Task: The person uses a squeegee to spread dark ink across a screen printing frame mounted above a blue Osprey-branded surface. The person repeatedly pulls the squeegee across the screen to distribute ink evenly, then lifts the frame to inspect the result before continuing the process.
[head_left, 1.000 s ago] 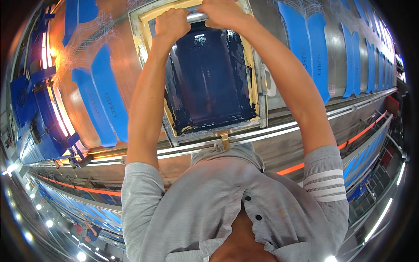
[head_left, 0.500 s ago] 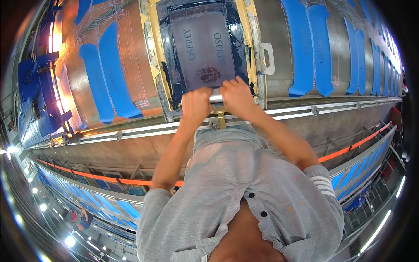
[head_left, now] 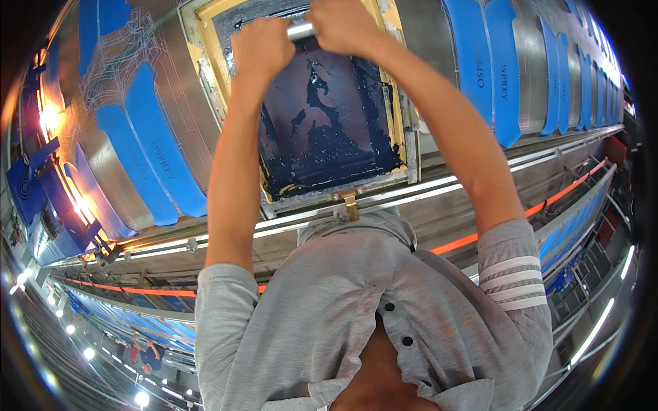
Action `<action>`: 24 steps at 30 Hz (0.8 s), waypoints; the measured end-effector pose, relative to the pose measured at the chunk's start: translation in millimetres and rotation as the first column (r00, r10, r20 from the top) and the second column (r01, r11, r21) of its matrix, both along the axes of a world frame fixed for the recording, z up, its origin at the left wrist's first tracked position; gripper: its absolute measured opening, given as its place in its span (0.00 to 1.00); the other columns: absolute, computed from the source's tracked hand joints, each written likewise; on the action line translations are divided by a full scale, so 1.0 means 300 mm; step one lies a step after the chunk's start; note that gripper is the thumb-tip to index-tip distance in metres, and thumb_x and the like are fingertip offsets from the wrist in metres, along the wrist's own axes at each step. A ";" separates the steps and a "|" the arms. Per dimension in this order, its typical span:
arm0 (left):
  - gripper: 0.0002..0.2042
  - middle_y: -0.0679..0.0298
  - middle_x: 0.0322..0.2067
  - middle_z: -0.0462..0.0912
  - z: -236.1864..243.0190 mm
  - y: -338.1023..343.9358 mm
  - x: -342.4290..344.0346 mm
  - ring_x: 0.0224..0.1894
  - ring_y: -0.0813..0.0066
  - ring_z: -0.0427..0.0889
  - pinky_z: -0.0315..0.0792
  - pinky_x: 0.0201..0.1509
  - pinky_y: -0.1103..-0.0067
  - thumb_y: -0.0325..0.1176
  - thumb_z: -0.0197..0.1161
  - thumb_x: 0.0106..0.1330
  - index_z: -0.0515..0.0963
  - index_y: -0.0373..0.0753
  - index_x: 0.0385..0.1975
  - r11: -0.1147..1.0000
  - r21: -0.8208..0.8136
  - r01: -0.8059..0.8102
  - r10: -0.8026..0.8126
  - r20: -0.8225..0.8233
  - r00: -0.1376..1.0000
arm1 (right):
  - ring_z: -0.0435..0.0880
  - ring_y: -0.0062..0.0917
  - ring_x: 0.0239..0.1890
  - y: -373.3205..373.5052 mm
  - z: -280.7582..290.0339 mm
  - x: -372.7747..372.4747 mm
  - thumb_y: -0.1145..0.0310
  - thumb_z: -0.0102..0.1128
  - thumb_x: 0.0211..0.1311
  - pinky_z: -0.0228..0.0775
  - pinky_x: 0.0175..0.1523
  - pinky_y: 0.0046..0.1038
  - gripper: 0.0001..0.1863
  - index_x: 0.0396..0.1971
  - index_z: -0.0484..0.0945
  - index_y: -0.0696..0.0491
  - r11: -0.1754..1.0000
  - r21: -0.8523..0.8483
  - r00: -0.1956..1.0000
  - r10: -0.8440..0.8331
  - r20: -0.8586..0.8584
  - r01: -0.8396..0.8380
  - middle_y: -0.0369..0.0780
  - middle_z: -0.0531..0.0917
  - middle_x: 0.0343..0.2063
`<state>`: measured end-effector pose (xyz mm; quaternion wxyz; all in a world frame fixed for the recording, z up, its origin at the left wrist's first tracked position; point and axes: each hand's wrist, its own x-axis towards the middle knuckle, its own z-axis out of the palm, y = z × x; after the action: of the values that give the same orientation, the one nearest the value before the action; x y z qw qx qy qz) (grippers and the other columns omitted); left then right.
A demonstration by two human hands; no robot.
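Note:
Both my hands are closed around the metal handle of a squeegee (head_left: pixel 300 31), at the far part of a screen printing frame (head_left: pixel 216 81). My left hand (head_left: pixel 262 46) wraps its left end and my right hand (head_left: pixel 344 27) its right end. The squeegee's blade is hidden behind my hands and wrists. Dark blue ink (head_left: pixel 327 152) lies in a ragged patch over the near half of the mesh (head_left: pixel 277 123) and along its edges. Yellow tape (head_left: pixel 392 103) lines the frame's inner border.
Blue cut fabric pieces (head_left: pixel 159 154) with printed lettering lie on the long metal table on both sides of the frame. A glowing heater (head_left: pixel 65 164) stands at the left. A metal rail (head_left: pixel 439 186) with a brass-coloured bracket (head_left: pixel 351 205) runs along the near edge. Another person (head_left: pixel 149 356) is far behind.
My hands and the squeegee have moved from the frame's near edge to its far part. Dark ink now covers much of the near mesh, where the printed lettering showed before.

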<state>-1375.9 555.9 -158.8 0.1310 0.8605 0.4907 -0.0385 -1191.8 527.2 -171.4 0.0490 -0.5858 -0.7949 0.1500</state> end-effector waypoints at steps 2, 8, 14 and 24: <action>0.19 0.55 0.36 0.89 -0.010 -0.174 -0.040 0.37 0.53 0.89 0.82 0.43 0.61 0.30 0.60 0.58 0.89 0.56 0.48 0.998 -0.054 -0.019 0.022 0.044 0.999 | 0.88 0.42 0.40 -0.184 0.004 -0.043 0.69 0.65 0.45 0.76 0.55 0.46 0.11 0.31 0.86 0.54 0.997 0.043 0.998 0.062 -0.008 -0.062 0.45 0.86 0.33; 0.22 0.63 0.39 0.88 0.032 -0.808 -0.159 0.38 0.58 0.89 0.82 0.38 0.66 0.20 0.65 0.45 0.86 0.43 0.44 0.993 -0.113 -0.033 0.061 0.249 0.967 | 0.83 0.38 0.42 -0.816 0.052 -0.161 0.73 0.64 0.49 0.65 0.67 0.56 0.06 0.28 0.83 0.56 0.998 -0.015 0.991 0.053 -0.119 -0.055 0.42 0.81 0.33; 0.21 0.62 0.44 0.88 0.044 -0.950 -0.178 0.53 0.56 0.84 0.79 0.53 0.63 0.23 0.69 0.44 0.85 0.38 0.44 0.999 -0.048 0.022 -0.008 0.278 0.961 | 0.83 0.43 0.51 -0.931 0.082 -0.059 0.44 0.75 0.49 0.66 0.67 0.54 0.32 0.47 0.85 0.54 0.978 -0.204 0.908 -0.053 -0.416 -0.037 0.46 0.85 0.44; 0.21 0.58 0.36 0.87 0.054 -0.897 -0.208 0.44 0.58 0.86 0.73 0.45 0.60 0.22 0.64 0.49 0.83 0.40 0.47 0.995 -0.088 -0.039 0.053 0.161 0.986 | 0.87 0.49 0.44 -0.616 -0.149 0.281 0.54 0.60 0.67 0.77 0.54 0.44 0.19 0.46 0.87 0.52 0.501 -0.188 0.455 -0.857 -0.241 0.845 0.51 0.88 0.39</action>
<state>-1438.1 286.9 -142.7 0.2077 0.8430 0.4961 0.0144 -1107.5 342.5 -216.0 0.2263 -0.8743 -0.3748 0.2098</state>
